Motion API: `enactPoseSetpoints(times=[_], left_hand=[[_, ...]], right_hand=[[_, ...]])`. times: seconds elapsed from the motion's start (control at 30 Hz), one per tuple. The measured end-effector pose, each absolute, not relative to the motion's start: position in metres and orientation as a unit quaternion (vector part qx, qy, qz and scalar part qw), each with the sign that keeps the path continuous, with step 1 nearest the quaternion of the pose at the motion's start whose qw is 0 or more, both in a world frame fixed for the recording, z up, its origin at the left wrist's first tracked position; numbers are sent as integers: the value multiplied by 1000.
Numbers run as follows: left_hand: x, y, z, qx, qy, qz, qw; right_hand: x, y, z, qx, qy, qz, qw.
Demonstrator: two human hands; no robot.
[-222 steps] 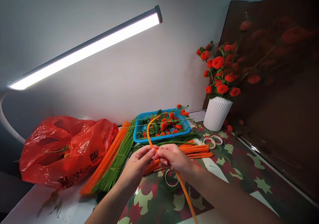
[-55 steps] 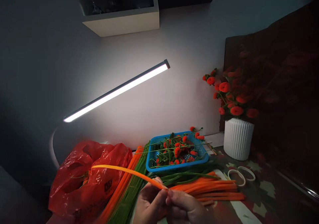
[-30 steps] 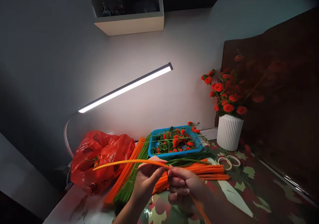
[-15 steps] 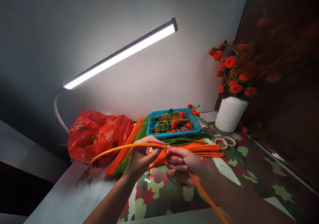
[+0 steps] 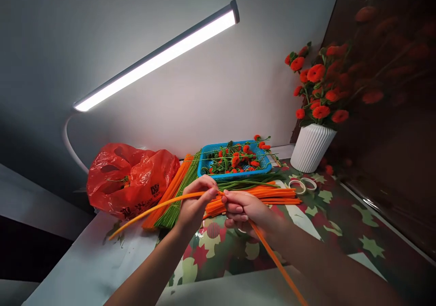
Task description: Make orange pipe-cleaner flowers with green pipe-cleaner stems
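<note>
We hold an orange strip [image 5: 166, 203] in the air above the patterned tabletop [image 5: 206, 260]. One free end arches out past our left hand [image 5: 192, 210], and another length slants from under our right hand [image 5: 257, 213] toward the near edge. The left grip is closed, thumb against forefinger; the right grip is closed close beside it, its other fingers curled in. We cannot tell whether this is one piece or two joined, since our fingers partly cover the spot.

Most trouble, we judge, would start at this pinch: if either thumb eased, the strip could slip or twist out of line, and too hard a tug could kink it. The long left end reaches across the red plastic bag [image 5: 156, 170], so a wide swing might snag there, or disturb the green bundle [image 5: 166, 216] beside it. Beyond our hands, stems poke over the blue basket [image 5: 233, 176]; a careless knuckle could catch them and pull flowers [image 5: 235, 161] out
</note>
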State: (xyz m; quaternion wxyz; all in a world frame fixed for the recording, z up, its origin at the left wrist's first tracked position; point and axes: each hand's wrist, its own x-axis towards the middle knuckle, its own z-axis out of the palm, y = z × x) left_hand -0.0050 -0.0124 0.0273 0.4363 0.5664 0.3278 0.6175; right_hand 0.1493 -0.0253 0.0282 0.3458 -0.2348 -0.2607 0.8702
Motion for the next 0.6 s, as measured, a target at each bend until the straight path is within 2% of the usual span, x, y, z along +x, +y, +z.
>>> enactPoseSetpoints(times=[0.2, 0.37, 0.47, 0.6], left_hand=[[-13, -3, 46, 288, 321, 710, 557], [-32, 8, 59, 213, 374, 742, 513], [-37, 9, 63, 232, 400, 722, 515], [-27, 2, 54, 333, 383, 581, 636]], right_hand=[[153, -20, 32, -252, -236, 870, 353], [160, -12, 37, -257, -248, 857, 373], [168, -3, 37, -259, -340, 811, 401], [178, 4, 40, -272, -468, 723, 430]])
